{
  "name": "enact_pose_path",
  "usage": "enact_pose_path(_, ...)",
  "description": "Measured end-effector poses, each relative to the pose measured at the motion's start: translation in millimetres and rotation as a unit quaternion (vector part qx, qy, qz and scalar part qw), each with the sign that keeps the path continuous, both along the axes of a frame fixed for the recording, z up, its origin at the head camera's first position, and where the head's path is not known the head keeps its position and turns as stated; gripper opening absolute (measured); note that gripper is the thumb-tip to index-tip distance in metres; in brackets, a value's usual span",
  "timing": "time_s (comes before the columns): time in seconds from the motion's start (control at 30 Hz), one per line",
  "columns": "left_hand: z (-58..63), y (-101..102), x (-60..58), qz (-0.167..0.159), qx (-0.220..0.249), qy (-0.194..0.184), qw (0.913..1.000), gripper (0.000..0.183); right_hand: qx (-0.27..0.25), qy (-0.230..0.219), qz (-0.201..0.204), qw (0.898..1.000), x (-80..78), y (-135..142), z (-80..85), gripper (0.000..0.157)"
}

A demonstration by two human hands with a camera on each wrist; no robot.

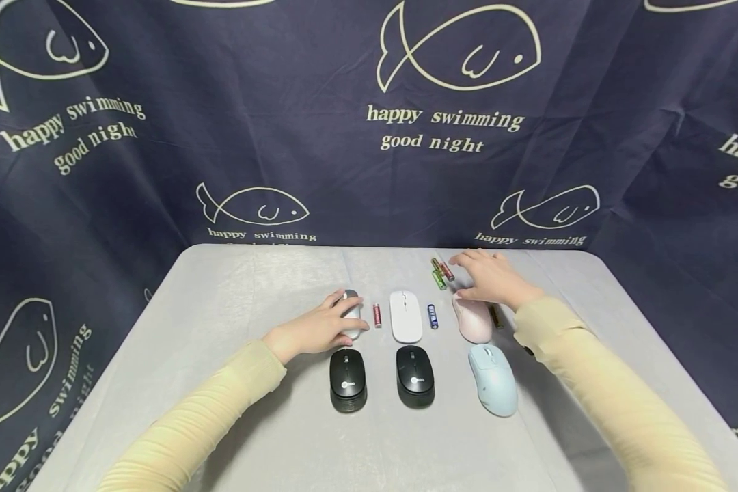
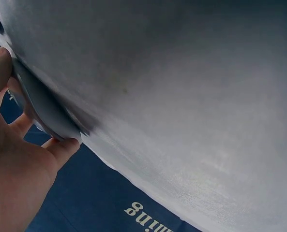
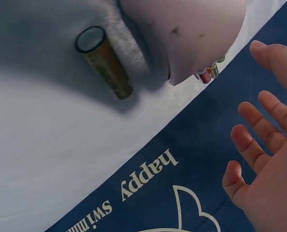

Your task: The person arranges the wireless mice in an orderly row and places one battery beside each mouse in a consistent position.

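Note:
My left hand (image 1: 322,326) holds a grey and white computer mouse (image 1: 352,314) at the left of the back row, its thumb and fingertips on the mouse's edges. The left wrist view shows that mouse (image 2: 49,104) from the side, between thumb and fingers. Over at the right, my right hand (image 1: 490,277) hovers with spread, slightly bent fingers, holding nothing. Just below it lies a pink mouse (image 1: 472,320), and beyond its fingertips is a small group of red, green and gold batteries (image 1: 443,272). A gold-brown battery (image 3: 107,67) lies beside the pink mouse.
Between the hands lie a red battery (image 1: 377,316), a white mouse (image 1: 405,316) and a blue battery (image 1: 432,316). Nearer stand two black mice, one at left (image 1: 348,379) and another black mouse (image 1: 415,376), plus a light blue mouse (image 1: 493,380). A dark fish-print curtain (image 1: 344,157) hangs behind.

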State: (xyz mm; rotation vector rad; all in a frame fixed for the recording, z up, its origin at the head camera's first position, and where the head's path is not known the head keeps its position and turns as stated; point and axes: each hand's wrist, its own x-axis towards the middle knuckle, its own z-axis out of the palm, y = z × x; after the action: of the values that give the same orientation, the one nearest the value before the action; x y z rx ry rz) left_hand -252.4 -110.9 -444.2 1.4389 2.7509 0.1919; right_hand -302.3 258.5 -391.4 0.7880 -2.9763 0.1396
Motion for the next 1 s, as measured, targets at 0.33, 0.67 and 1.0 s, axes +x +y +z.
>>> enact_pose_path(0.33,-2.2,0.2,-0.6,-0.012,0.017,0.011,0.9997,0.038,0.011,-0.004,0.000,1.000,-8.4,-12.9,-3.2,0.060)
enact_pose_path(0.67,0.8,1.6,-0.2,-0.007,0.002,0.010,0.9999,0.039,0.034,-0.018,-0.015,0.999,-18.8,-18.1,-8.0,0.062)
enact_pose_path(1.0,1.4,1.8,0.9,0.000,0.001,0.002,1.0000,0.038,0.056,-0.062,-0.040,0.996,-26.4,-27.3,-12.6,0.066)
